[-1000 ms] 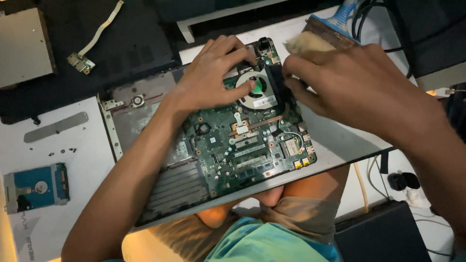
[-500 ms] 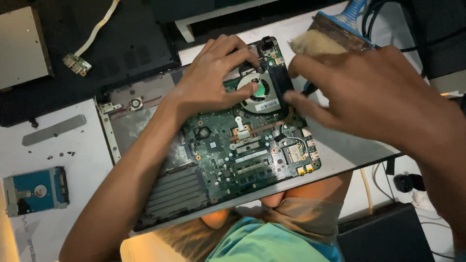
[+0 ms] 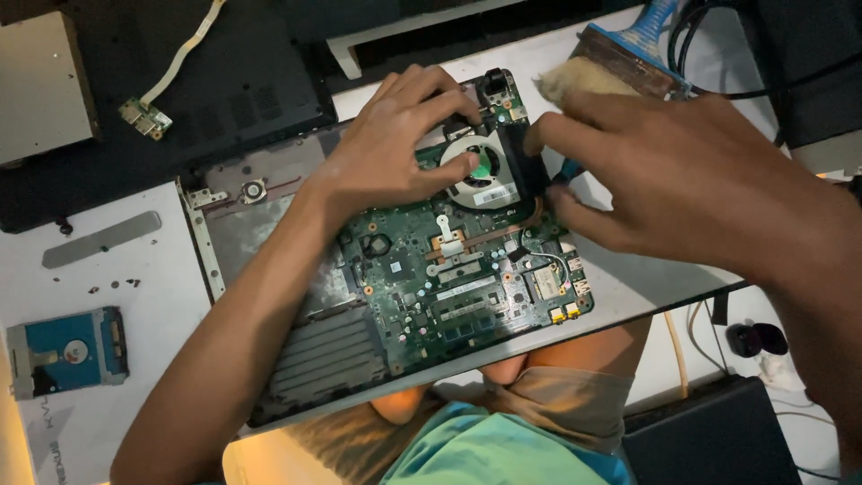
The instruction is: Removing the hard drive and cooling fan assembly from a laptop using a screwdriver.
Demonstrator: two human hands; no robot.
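An opened laptop base (image 3: pixel 235 235) lies on the white table with its green motherboard (image 3: pixel 449 283) exposed. A round cooling fan (image 3: pixel 492 176) sits at the board's far corner. My left hand (image 3: pixel 395 148) grips the fan: fingers curl over its far edge and the thumb presses on the green hub. My right hand (image 3: pixel 682 171) is closed on a small teal-handled tool (image 3: pixel 567 169), its tip hidden against the black heat-sink block on the fan's right side.
A blue-handled brush (image 3: pixel 628 58) lies just beyond my right hand. A black laptop cover (image 3: pixel 233 85) and a small board on a ribbon cable (image 3: pixel 144 117) lie far left. A hard drive (image 3: pixel 67 350), a metal strip (image 3: pixel 101 240) and loose screws lie left. Cables hang at right.
Both hands stay at the fan. My right hand has shifted slightly while staying at the fan's right edge, and the view has drifted a little.
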